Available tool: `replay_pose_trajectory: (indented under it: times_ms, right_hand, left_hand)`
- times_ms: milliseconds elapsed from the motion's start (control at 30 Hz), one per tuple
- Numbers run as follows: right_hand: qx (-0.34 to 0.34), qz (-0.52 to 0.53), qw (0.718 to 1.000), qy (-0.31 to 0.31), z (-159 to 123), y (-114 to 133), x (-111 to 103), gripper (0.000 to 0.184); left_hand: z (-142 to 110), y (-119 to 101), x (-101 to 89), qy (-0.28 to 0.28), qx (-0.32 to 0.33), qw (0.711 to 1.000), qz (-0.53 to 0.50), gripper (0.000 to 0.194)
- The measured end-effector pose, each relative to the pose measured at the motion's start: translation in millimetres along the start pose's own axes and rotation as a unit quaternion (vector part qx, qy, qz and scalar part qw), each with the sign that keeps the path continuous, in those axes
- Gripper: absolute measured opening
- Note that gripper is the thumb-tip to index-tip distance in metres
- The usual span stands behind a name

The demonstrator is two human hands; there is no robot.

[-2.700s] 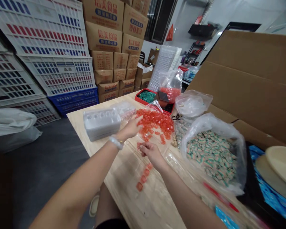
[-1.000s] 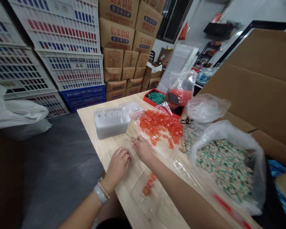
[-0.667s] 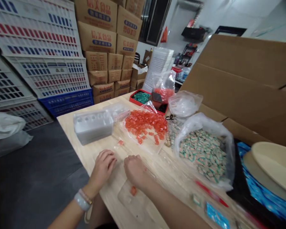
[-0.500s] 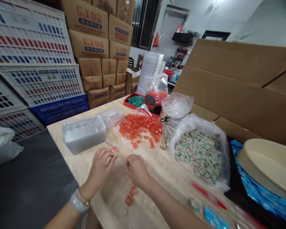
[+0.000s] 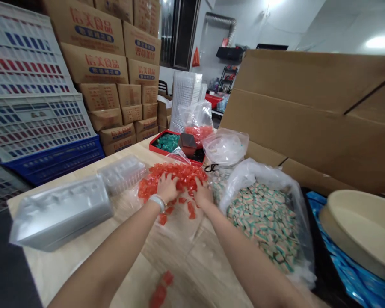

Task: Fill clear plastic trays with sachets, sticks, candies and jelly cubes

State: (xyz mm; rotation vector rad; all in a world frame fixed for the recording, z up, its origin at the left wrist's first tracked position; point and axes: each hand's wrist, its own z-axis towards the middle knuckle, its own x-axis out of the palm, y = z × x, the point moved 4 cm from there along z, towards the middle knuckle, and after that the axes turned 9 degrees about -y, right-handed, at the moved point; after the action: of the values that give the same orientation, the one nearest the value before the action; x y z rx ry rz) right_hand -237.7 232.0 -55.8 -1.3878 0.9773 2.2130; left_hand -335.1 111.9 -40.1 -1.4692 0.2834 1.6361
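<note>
Red pieces (image 5: pixel 182 174) are heaped on a clear sheet (image 5: pixel 179 229) that is spread over the bench (image 5: pixel 93 269). Into the near side of this heap both hands are lowered. By the left hand (image 5: pixel 167 188), palm down, the middle of the heap is touched, its fingers spread. By the right hand (image 5: pixel 203 193) the heap's right edge is met, its fingers bent and apart; whether a piece is caught under the fingertips cannot be told. A few pieces are scattered between the wrists, just in front of the heap. Nearer the bench's front edge, more loose pieces (image 5: pixel 162 288) are seen in a short row, blurred.

To the left, a stack of clear trays (image 5: pixel 64 211) is set beside a second stack (image 5: pixel 122 173). Behind the heap, green pieces (image 5: pixel 167 142) are held in a red box (image 5: pixel 152 148), and a brown block (image 5: pixel 188 144) is rested there too. Next to it a bag (image 5: pixel 200 115) is part filled with red pieces. On the right, striped pieces (image 5: pixel 265 220) are contained in an open plastic bag (image 5: pixel 250 169). Beyond that bag, a cream tub (image 5: pixel 367 222) is placed over blue material (image 5: pixel 336 252).
</note>
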Motion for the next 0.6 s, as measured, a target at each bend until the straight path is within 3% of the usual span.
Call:
replay_pose_trajectory:
  times_ms: [100, 200, 333, 500, 600]
  right_hand:
    - [-0.066, 0.012, 0.997, -0.027, -18.3, 10.0, 4.3, 0.041]
    - [-0.112, 0.131, 0.985, -0.022, -32.6, 14.5, 2.3, 0.034]
    - [-0.050, 0.329, 0.943, -0.013, -31.7, 4.1, 0.0, 0.030]
    - [-0.031, 0.394, 0.918, -0.001, -36.1, 3.8, -6.8, 0.028]
    - [-0.004, 0.469, 0.883, 0.030, -47.0, 11.1, -14.9, 0.024]
  left_hand:
    - [-28.8, -9.2, 3.6, 0.017, 0.083, 0.996, 0.014, 0.035]
    - [-44.6, -9.6, -7.2, -0.002, 0.090, 0.995, 0.042, 0.027]
    - [-46.6, -4.8, -27.0, -0.037, 0.042, 0.998, 0.026, 0.025]
    - [-48.6, -1.1, -37.4, -0.046, 0.002, 0.999, -0.004, 0.016]
    - [-54.7, 2.9, -37.9, -0.063, -0.018, 0.997, -0.029, 0.016]
